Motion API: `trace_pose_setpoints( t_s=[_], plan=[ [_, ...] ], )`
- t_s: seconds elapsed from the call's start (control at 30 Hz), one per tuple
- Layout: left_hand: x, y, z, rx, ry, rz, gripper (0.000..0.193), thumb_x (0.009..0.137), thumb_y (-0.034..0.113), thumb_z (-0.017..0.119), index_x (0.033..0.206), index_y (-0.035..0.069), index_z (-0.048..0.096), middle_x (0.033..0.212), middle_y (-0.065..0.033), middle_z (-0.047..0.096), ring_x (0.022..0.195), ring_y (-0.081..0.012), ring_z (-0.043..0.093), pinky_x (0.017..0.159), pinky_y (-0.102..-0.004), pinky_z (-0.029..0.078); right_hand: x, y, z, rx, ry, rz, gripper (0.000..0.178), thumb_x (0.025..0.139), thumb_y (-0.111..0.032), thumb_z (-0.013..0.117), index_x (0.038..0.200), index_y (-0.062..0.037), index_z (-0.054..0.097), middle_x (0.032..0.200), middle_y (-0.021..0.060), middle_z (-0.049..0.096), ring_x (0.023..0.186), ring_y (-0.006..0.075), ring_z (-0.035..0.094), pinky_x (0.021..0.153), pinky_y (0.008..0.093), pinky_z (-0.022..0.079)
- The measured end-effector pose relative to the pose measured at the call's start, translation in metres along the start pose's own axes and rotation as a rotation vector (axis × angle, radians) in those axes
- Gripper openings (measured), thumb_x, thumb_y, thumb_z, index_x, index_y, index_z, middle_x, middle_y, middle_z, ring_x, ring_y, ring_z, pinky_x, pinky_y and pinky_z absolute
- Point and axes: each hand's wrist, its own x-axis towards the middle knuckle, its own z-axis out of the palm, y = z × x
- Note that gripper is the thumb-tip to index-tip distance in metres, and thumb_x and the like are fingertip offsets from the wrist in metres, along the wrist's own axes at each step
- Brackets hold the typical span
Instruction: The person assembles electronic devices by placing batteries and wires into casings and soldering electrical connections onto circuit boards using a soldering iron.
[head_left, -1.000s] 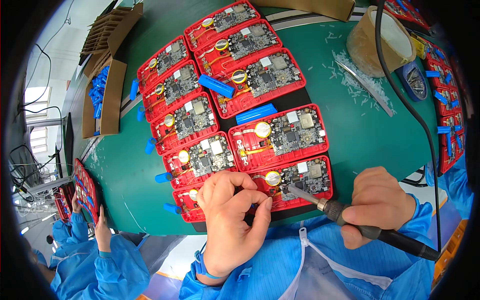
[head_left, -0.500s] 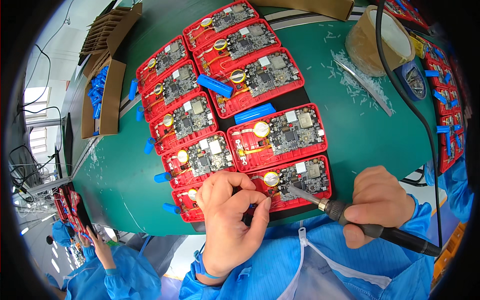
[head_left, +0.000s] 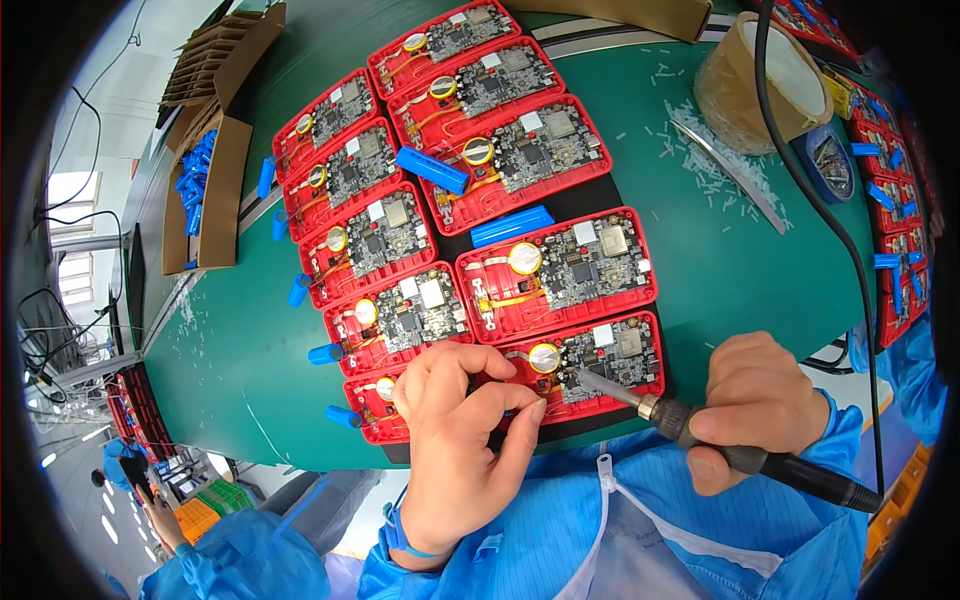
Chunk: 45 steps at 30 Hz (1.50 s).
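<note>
On green mat: right hand (head_left: 758,392) grips soldering iron (head_left: 700,435); left hand (head_left: 462,430) pinches red-cased circuit board (head_left: 590,365).

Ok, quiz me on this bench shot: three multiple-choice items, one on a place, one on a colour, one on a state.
1. Where does the soldering iron tip touch?
A. the red-cased board nearest the person
B. the tape roll
C. the cardboard box

2. What colour are the loose cylindrical cells lying among the boards?
A. yellow
B. blue
C. white

3. How is the right hand just now?
A. open and flat on the mat
B. closed around the iron's handle
C. out of view

Answers: 1 A, the tip meets the nearest board beside its round coin cell, where the left hand pinches; 2 B, each cylinder shows plain blue on the green mat; 3 B, its fingers wrap the dark handle.
</note>
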Motion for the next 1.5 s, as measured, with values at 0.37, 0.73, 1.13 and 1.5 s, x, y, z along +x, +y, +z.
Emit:
trace_pose_setpoints(
  t_s=[0.37, 0.73, 1.13, 1.5],
  plan=[
    [-0.004, -0.016, 0.014, 0.15, 0.214, 0.298, 0.019, 0.063, 0.009, 0.075, 0.078, 0.01, 0.062, 0.083, -0.003, 0.057, 0.085, -0.0237, 0.056, 0.082, -0.0378, 0.034, -0.003, -0.004, -0.005, -0.008, 0.026, 0.034, 0.033, 0.067, -0.012, 0.072, 0.096, -0.0037, 0.058, 0.053, 0.0007, 0.049, 0.038, 0.0141, 0.043, 0.035, 0.0255, 0.029],
    [-0.009, -0.02, 0.006, 0.044, 0.042, 0.214, 0.015, 0.068, 0.017, 0.074, 0.079, 0.016, 0.063, 0.097, -0.0005, 0.055, 0.103, -0.0268, 0.049, 0.092, -0.0451, 0.027, -0.004, -0.01, -0.003, -0.043, 0.002, 0.064, 0.034, 0.067, -0.013, 0.073, 0.096, -0.0048, 0.057, 0.054, 0.0009, 0.049, 0.037, 0.0147, 0.044, 0.035, 0.0256, 0.029],
    [-0.011, 0.002, 0.014, 0.29, 0.15, 0.107, 0.009, 0.069, 0.013, 0.069, 0.071, 0.016, 0.06, 0.097, 0.0003, 0.053, 0.112, -0.0302, 0.044, 0.097, -0.0526, 0.015, -0.002, -0.012, 0.003, -0.055, -0.023, 0.055, 0.037, 0.066, -0.013, 0.075, 0.096, -0.002, 0.057, 0.054, 0.0016, 0.051, 0.037, 0.0143, 0.045, 0.035, 0.025, 0.032],
    [-0.005, 0.006, 0.009, 0.296, 0.09, 0.115, 0.011, 0.067, 0.009, 0.069, 0.072, 0.011, 0.06, 0.092, -0.0037, 0.052, 0.11, -0.0326, 0.045, 0.094, -0.0492, 0.024, -0.002, -0.011, 0.006, -0.071, -0.02, 0.052, 0.038, 0.064, -0.013, 0.077, 0.095, -0.0012, 0.058, 0.053, 0.0018, 0.051, 0.036, 0.0137, 0.045, 0.034, 0.0242, 0.031]
  ],
)
